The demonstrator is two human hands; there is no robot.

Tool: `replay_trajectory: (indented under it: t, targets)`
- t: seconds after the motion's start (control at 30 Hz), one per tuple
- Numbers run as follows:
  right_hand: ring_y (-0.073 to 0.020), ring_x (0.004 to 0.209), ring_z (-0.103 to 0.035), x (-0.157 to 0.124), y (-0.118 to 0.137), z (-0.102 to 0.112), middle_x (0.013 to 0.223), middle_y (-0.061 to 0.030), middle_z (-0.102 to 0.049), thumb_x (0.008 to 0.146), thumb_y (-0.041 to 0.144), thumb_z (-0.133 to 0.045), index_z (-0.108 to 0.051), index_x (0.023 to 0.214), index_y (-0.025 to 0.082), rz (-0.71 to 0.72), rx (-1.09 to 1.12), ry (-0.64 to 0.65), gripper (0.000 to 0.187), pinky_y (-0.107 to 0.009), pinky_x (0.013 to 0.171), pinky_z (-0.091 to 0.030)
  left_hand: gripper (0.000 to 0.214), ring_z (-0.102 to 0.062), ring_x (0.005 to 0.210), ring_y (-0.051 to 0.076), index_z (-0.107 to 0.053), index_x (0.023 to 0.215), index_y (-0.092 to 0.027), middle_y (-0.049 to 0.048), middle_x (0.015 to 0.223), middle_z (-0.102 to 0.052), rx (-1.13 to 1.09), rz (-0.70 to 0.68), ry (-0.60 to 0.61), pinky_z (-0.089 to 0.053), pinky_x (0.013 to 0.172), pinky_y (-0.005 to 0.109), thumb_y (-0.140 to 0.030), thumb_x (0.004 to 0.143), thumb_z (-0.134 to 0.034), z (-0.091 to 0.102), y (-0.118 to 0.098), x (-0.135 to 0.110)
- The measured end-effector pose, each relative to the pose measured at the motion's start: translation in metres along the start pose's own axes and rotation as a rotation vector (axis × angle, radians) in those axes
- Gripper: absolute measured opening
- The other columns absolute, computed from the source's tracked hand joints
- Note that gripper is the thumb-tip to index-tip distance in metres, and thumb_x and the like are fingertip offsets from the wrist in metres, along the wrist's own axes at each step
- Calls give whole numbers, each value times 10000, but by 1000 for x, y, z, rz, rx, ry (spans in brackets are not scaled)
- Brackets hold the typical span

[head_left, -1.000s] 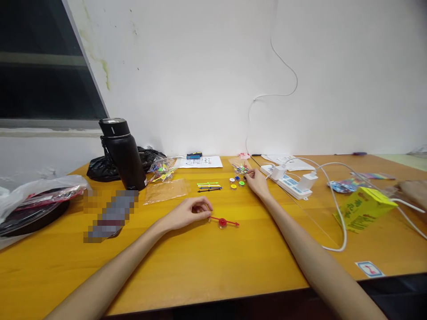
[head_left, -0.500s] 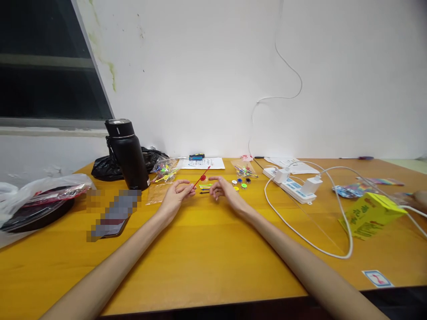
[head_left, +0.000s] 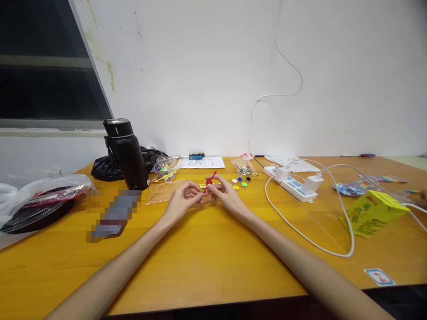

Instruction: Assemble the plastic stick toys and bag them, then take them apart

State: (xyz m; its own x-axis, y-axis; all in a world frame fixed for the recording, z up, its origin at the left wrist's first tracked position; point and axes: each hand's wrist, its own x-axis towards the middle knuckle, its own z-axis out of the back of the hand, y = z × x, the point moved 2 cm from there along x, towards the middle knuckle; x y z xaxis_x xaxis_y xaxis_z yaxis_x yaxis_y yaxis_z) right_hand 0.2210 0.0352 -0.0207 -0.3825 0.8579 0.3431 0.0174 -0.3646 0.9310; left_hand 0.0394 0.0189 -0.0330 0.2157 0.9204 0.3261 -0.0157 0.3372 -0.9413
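Observation:
Both of my hands meet over the middle of the orange table (head_left: 207, 262). My left hand (head_left: 183, 201) pinches the lower end of a thin red stick with a round red hub (head_left: 209, 182), which tilts up to the right. My right hand (head_left: 224, 194) closes its fingers on the same red piece at the hub. Just behind the hands lie a few coloured sticks (head_left: 203, 186) and several small coloured discs (head_left: 240, 182).
A black flask (head_left: 126, 153) and black bag (head_left: 106, 169) stand at the left, with clear bags of coloured parts (head_left: 163, 169). A white power strip (head_left: 295, 183) with chargers and a looping cable (head_left: 310, 240), a yellow box (head_left: 372, 213), papers (head_left: 202, 162).
My left hand lifted the red piece off the table and carried it back. My right hand left the coloured discs, came in beside the left and took hold of the red piece.

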Motion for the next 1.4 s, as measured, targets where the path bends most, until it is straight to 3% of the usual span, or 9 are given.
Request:
replay_trajectory:
  t: [0.2,0.4,0.57,0.77,1.0,1.2,1.3,1.4]
  targets:
    - [-209,924,-707,2,0,-2,915,-67,-749,893,459,-666,-632,1172,210,20,46,-4,376,-332,833,-530,261,-676,847,177,-600,935,-186,31,891,-671,99,-53,37,-561,746,284,-387,829,-731,-7,-4,-7]
    - [-181,898,-687,7,-1,3,887,-33,-729,839,480,-733,-659,1159,232,-17,172,-21,411,-363,943,-488,288,-657,936,203,-625,928,-179,66,985,-671,47,-37,-13,-566,802,320,-464,893,-643,-5,-5,-4]
    - [-159,874,-660,4,-1,-3,893,-27,-724,832,491,-745,-672,1223,241,-86,252,94,470,-325,902,-476,406,-635,1072,227,-650,1191,-228,88,1247,-629,-160,-1,41,-551,895,344,-447,854,-706,-4,-10,-3]
    - [-141,831,-646,1,-5,-8,867,-25,-732,826,448,-768,-695,1211,232,-164,307,192,448,-283,843,-451,356,-627,945,183,-662,1153,-187,51,997,-657,-123,39,130,-497,914,306,-432,895,-671,-5,-8,-2]
    - [-93,673,-561,-2,-9,-12,835,-8,-715,760,374,-838,-699,1179,244,-274,485,123,460,-225,668,-412,307,-551,767,118,-594,1058,-200,0,893,-581,-173,12,146,-456,697,227,-458,905,-652,-7,-10,-3]
    - [-109,652,-543,-6,-4,-18,740,13,-647,832,397,-768,-685,1010,219,-288,623,227,265,-271,736,-488,280,-487,678,112,-533,948,-214,-17,812,-525,-242,60,257,-433,617,225,-484,921,-603,-11,-13,-7]
    - [-132,669,-546,-8,-2,-20,724,3,-627,864,442,-723,-657,979,209,-290,607,292,268,-351,804,-528,298,-471,665,116,-554,919,-204,-3,813,-530,-199,52,301,-438,632,238,-502,930,-567,-12,-15,-11]
    - [-131,655,-549,-10,-1,-20,724,10,-619,844,446,-742,-637,997,222,-301,541,309,291,-348,771,-540,324,-468,651,116,-540,902,-205,-3,802,-536,-174,68,320,-430,634,243,-528,935,-542,-12,-14,-14]
